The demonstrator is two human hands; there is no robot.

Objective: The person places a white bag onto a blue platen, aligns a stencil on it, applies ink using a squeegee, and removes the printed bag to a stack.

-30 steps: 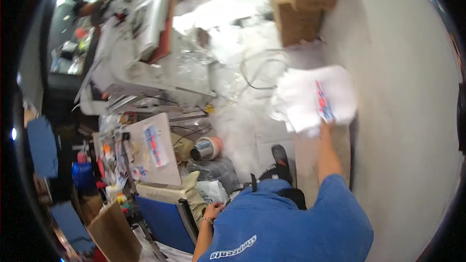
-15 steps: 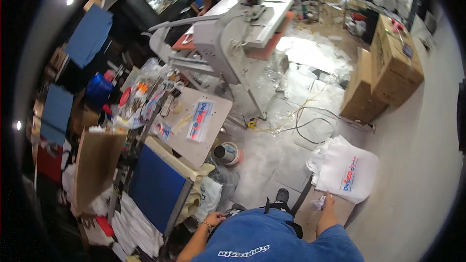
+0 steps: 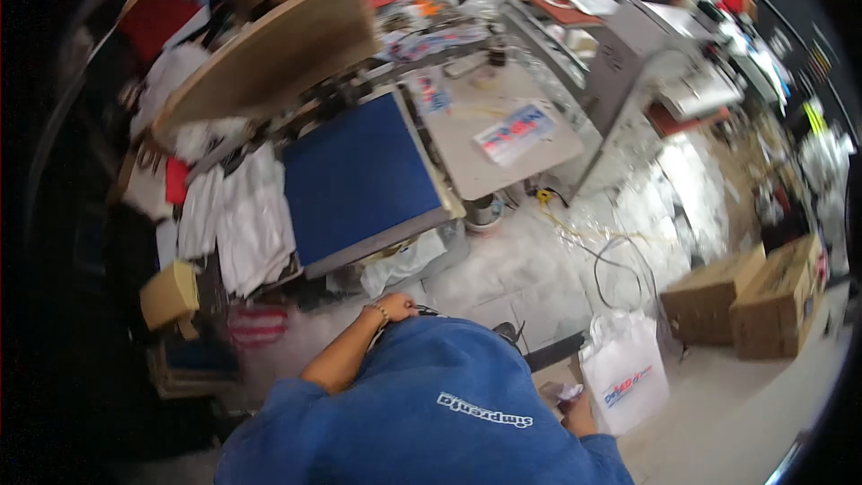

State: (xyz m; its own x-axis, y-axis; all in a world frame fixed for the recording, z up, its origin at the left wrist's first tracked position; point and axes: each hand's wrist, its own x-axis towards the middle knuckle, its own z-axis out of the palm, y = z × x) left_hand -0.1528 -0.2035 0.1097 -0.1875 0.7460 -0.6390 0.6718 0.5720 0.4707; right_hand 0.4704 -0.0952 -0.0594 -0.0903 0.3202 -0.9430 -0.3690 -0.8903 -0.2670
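My left hand (image 3: pixel 398 307), with a bracelet at its wrist, is beside my waist. Its fingers are curled closed, and whatever they may hold is hidden. Down at my right side, my right hand (image 3: pixel 580 415) is closed on a crumpled whitish piece (image 3: pixel 560 392), too blurred to tell whether paper or cloth. Right beside that hand lies a stack of white bags (image 3: pixel 628 359) with red and blue print, on a low surface. In front of me to the left is a flat blue pad (image 3: pixel 359 180) on a machine bed, touched by neither hand.
Beyond the blue pad, a pale board (image 3: pixel 467 148) carries a printed white sheet (image 3: pixel 514 133). White bags (image 3: pixel 247 216) hang at the left, below a raised wooden panel (image 3: pixel 278 49). A grey press (image 3: pixel 620 67) stands farther back. Cardboard boxes (image 3: pixel 772 301) and a loose cable (image 3: pixel 620 247) are on the right.
My view has swung left, bringing the blue pad and the hanging bags nearer the middle. The right hand still holds the crumpled piece beside the stack; the left stays by my waist.
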